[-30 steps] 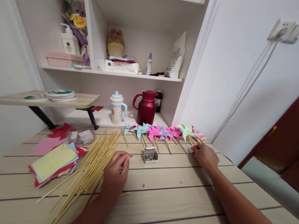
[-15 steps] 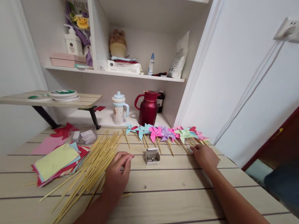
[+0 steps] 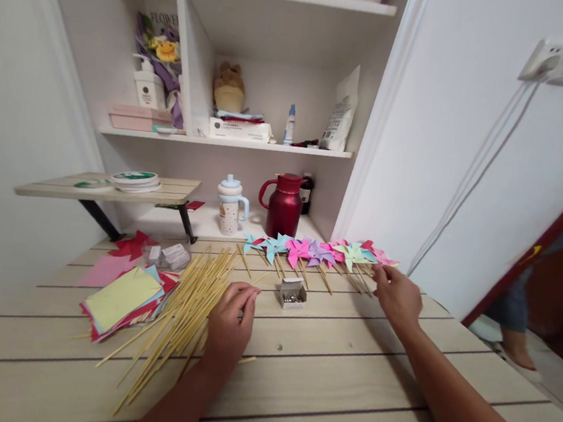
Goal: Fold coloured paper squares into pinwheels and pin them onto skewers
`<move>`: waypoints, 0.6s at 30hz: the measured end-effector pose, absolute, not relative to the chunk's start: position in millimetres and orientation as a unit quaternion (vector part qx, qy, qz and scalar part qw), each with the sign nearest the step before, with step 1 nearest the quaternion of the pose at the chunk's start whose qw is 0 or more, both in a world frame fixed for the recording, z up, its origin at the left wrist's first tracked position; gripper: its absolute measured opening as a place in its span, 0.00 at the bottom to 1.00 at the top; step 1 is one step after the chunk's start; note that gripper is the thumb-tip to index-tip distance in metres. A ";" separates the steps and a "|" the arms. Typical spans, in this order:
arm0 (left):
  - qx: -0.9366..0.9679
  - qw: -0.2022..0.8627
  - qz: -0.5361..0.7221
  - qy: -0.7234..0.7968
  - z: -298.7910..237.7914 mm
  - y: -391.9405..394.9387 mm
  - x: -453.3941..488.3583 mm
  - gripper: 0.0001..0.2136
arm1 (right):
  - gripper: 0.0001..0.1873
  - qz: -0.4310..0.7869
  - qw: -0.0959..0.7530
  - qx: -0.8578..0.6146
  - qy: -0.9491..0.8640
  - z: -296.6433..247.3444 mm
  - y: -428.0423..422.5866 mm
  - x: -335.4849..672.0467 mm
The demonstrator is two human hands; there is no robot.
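My left hand (image 3: 232,320) hovers at the right side of a spread pile of thin wooden sticks (image 3: 185,315). Its fingers are curled, thumb against index; anything between them is too small or hidden to name. My right hand (image 3: 398,298) is at the right end of a row of paper pinwheels (image 3: 317,252) in blue, pink, purple and green, on wooden sticks. Its thumb and index finger look slightly apart, beside the pinwheel sticks, with the other fingers partly hidden. Between the hands stands a small open box (image 3: 293,295) of shiny metal pins.
Stacked coloured paper (image 3: 124,298) and small clear boxes (image 3: 175,256) lie left, near a raised shelf with tape rolls (image 3: 136,181). A cup (image 3: 230,209) and red jug (image 3: 284,208) stand behind. One metal piece (image 3: 279,347) lies in front. A person's leg (image 3: 516,323) shows at the right.
My right hand has drawn slightly right, away from the pinwheel sticks. My left hand keeps its place by the sticks. The view has shifted a little, and a person's leg now shows at the right.
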State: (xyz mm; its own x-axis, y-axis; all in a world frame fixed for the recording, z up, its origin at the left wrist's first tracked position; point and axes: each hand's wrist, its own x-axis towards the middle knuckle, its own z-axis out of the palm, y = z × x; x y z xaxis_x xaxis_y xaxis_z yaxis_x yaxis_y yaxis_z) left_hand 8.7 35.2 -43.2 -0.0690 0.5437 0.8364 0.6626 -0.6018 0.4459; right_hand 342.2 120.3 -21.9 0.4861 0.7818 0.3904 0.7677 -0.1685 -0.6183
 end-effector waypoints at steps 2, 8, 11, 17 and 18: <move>-0.691 0.068 -0.573 -0.435 -41.0 32.9 8.4 0.09 | 0.25 0.035 0.452 -0.721 -0.524 -9.9 110.5 325.2; -0.720 0.097 -0.535 -0.431 -24.9 19.8 9.7 0.11 | 0.26 0.174 0.505 -0.554 -0.639 20.6 68.3 242.0; -0.736 0.095 -0.510 -0.435 -11.2 7.8 13.7 0.11 | 0.26 0.245 0.481 -0.492 -0.683 16.5 52.9 200.8; -0.780 0.093 -0.423 -0.451 6.5 -20.8 -2.4 0.06 | 0.20 0.247 0.450 -0.448 -0.732 -14.5 39.4 176.4; -0.775 0.105 -0.409 -0.470 7.1 -24.4 -12.2 0.06 | 0.19 0.241 0.449 -0.446 -0.736 -18.2 38.5 179.6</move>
